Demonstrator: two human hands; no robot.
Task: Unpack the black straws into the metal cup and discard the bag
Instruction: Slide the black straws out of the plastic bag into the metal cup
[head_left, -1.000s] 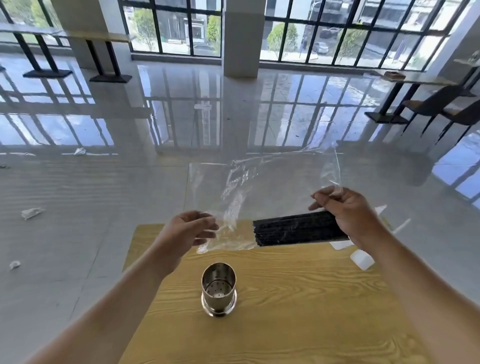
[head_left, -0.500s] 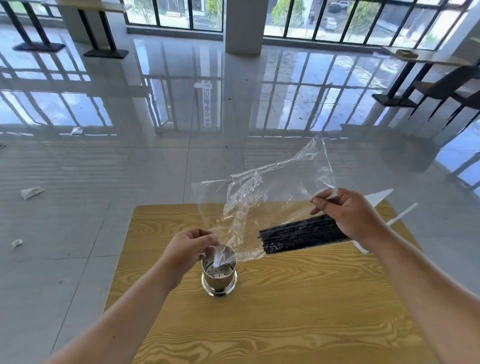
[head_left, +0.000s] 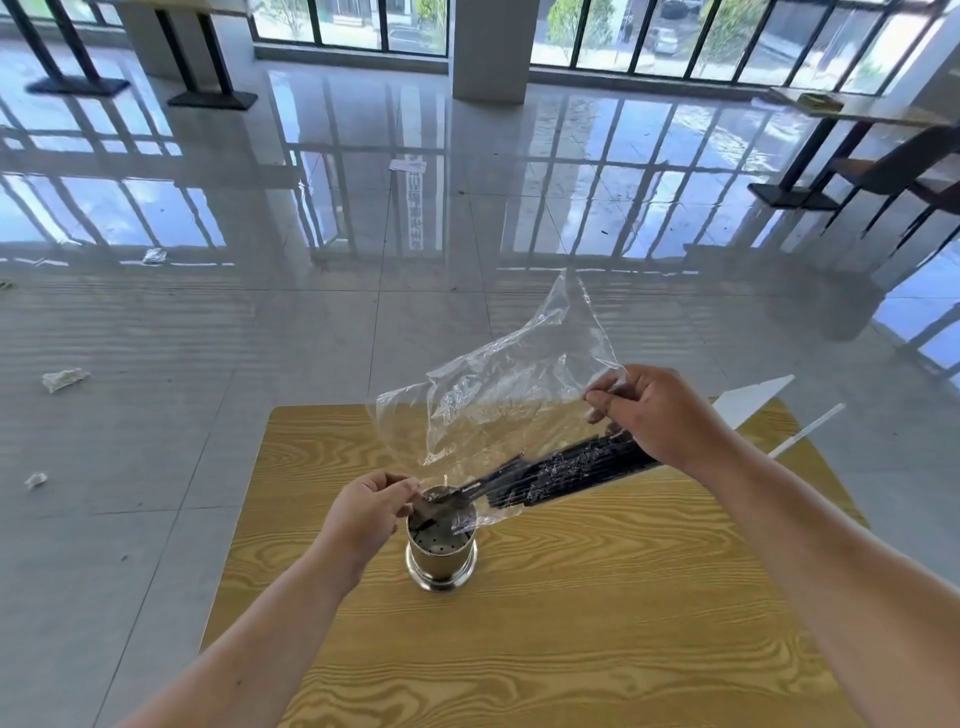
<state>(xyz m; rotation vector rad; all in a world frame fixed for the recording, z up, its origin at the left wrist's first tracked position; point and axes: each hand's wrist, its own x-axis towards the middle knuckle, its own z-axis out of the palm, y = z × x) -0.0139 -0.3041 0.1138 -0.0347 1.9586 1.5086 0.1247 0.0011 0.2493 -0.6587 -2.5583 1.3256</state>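
A perforated metal cup (head_left: 441, 553) stands upright on the wooden table (head_left: 571, 649). A clear plastic bag (head_left: 498, 395) hangs over it, tilted down to the left. Inside it a bundle of black straws (head_left: 566, 475) slants toward the cup, its lower tips at the cup's rim. My right hand (head_left: 657, 415) grips the bag's raised end together with the straws' upper ends. My left hand (head_left: 366, 512) pinches the bag's lower corner right at the cup's mouth.
White strips (head_left: 758, 402) lie at the table's far right corner. Crumpled scraps (head_left: 62, 378) are scattered on the shiny tiled floor to the left. Chairs and table bases (head_left: 883, 176) stand at the far right, a pillar (head_left: 488, 47) at the back.
My right hand has tipped the bag's end upward, and the straws have slid down-left until their tips reach the cup. My left hand stayed at the cup's mouth.
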